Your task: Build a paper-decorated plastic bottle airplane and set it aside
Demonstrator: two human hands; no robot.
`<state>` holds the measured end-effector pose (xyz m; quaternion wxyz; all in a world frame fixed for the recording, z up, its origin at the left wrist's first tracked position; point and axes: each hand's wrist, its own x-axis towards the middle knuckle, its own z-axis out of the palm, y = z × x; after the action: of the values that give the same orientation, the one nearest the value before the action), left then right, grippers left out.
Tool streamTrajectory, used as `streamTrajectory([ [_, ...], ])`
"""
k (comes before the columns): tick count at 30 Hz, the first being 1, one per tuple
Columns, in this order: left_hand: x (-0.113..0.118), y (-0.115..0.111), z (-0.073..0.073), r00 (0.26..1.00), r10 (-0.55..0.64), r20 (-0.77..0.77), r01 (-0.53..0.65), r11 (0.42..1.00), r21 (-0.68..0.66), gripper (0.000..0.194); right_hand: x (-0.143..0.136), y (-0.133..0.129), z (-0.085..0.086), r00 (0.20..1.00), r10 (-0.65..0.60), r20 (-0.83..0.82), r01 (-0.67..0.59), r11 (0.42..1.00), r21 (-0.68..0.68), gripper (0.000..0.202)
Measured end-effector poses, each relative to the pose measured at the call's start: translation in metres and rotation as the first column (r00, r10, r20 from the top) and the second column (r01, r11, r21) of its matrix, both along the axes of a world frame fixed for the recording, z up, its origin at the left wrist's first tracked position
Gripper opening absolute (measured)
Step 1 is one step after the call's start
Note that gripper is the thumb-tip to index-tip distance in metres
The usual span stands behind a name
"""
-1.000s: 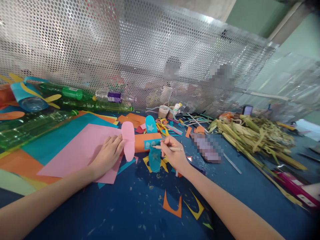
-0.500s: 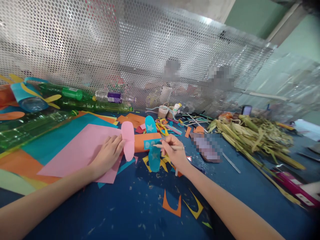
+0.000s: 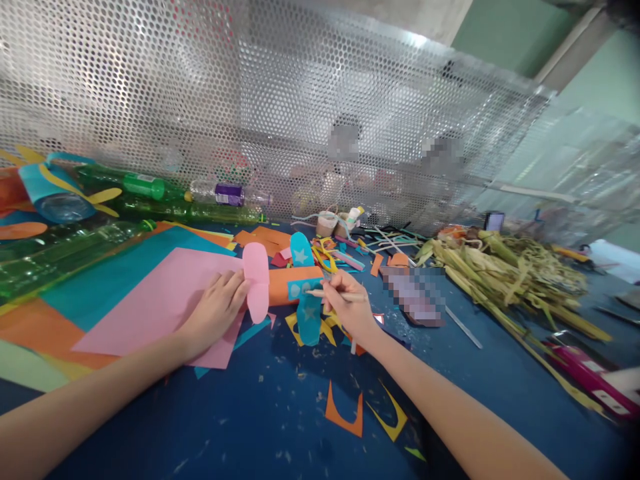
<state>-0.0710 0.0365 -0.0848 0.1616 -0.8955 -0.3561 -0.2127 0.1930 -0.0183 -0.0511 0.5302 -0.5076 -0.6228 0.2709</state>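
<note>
An orange paper-covered toy plane [image 3: 283, 285] lies sideways in the middle, with blue wings [image 3: 309, 325] bearing pale stars and a pink tail piece [image 3: 257, 283] at its left end. My left hand [image 3: 219, 307] is closed round that left end, beside the pink piece; part of what it grips is hidden. In my right hand [image 3: 346, 303] a pale pen [image 3: 350, 296] is pinched, its tip on the blue band [image 3: 299, 289], where light rounded marks show.
Coloured paper sheets [image 3: 165, 300] and green bottles [image 3: 70, 257] lie left. Orange and yellow offcuts [image 3: 350, 423] are in front. A phone [image 3: 415, 293], dried husks [image 3: 505, 267] and a magenta tool [image 3: 590, 377] lie right. Behind stands a perforated metal screen [image 3: 280, 87].
The pale marks on the blue band look slightly fuller near the pen tip. Both hands hold nearly the same positions.
</note>
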Motion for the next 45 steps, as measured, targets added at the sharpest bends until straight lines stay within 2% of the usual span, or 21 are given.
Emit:
streamTrajectory([
  [12,0.0016,-0.0024,0.0046,0.999,-0.001,0.034,0.003,0.998,-0.06,0.043,-0.0001,-0.0019,0.0014,1.0,0.005,0.008,-0.005,1.0,0.006,0.03],
  [20,0.0023,-0.0031,0.006,1.0,0.002,0.01,-0.001,1.0,-0.019,0.04,0.0001,-0.0009,0.0006,1.0,-0.002,-0.005,0.002,0.999,0.039,0.029],
  [30,0.0012,-0.0018,0.0034,0.999,0.024,-0.028,-0.025,1.0,-0.019,0.036,-0.0009,-0.0016,0.0007,0.999,0.024,-0.031,-0.023,1.0,0.018,0.028],
  [45,-0.0003,-0.0012,0.0018,1.0,0.015,-0.009,-0.016,1.0,-0.021,0.038,-0.0009,-0.0014,0.0009,0.998,0.049,-0.044,-0.049,0.999,0.009,0.028],
])
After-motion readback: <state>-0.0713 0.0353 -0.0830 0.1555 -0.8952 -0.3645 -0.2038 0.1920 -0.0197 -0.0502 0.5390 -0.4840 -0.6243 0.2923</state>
